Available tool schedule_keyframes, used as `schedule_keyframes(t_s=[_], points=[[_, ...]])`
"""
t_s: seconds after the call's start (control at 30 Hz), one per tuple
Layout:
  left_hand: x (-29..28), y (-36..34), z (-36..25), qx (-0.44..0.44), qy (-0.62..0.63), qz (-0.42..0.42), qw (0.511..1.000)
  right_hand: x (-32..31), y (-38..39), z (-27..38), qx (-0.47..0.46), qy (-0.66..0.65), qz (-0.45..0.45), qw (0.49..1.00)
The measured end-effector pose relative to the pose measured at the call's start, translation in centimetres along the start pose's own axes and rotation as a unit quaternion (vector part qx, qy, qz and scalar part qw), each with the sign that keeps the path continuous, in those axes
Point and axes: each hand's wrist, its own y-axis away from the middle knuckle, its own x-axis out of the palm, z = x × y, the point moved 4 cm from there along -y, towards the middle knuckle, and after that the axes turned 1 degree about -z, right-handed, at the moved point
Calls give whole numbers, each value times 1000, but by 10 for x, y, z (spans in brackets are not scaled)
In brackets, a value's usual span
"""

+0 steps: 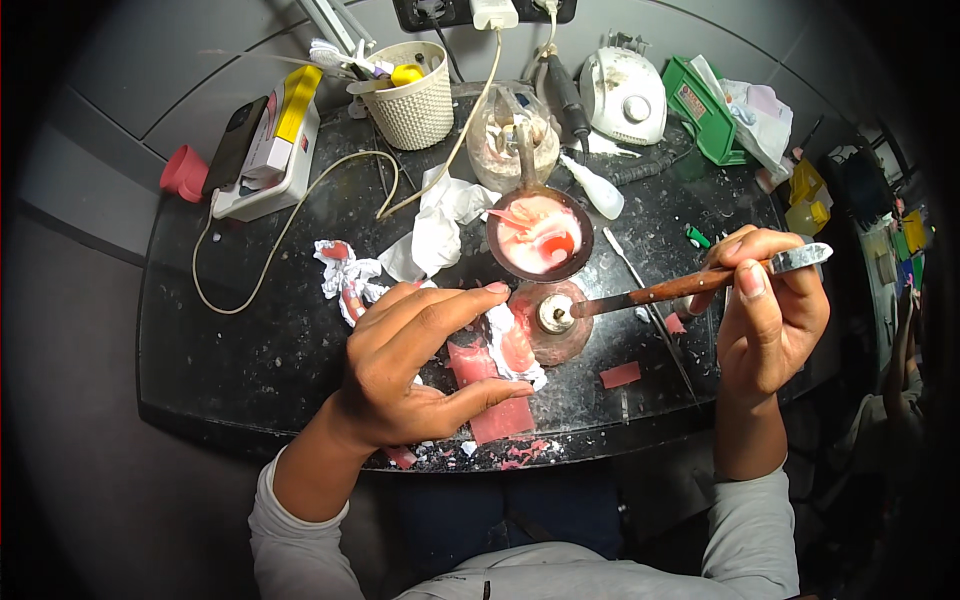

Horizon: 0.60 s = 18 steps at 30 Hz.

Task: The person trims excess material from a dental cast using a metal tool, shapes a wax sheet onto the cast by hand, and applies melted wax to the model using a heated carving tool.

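Note:
My left hand (395, 360) is at the near middle of the table, its thumb and fingers curved round a pink-and-white piece (515, 345) that looks like wax on a rough white base. Under it lie pink wax sheets (503, 420). My right hand (765, 310) grips a wax knife (680, 288) with a wooden handle, held level. Its blade reaches left to the wick of a round glass spirit burner (562, 338); I make out no flame. Just behind the burner, a small pan (538, 235) holds melted pink wax with solid pieces in it.
Another pink-and-white piece (345, 275) and crumpled tissue (438, 230) lie to the left. A thin metal tool (650, 310) and a wax scrap (620, 375) are near the right hand. Behind stand a woven basket (410, 105), a glass jar (490, 150), a white machine (622, 95) and a green bin (705, 110).

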Motion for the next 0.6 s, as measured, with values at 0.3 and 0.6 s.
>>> schedule_keyframes(t_s=[0.3,0.6], points=[[2,2,-3,31,-35,-15,999,10,13,3,-35,-26,63,997],[4,2,-5,57,-61,-24,996,18,17,3,-25,-24,80,996]])
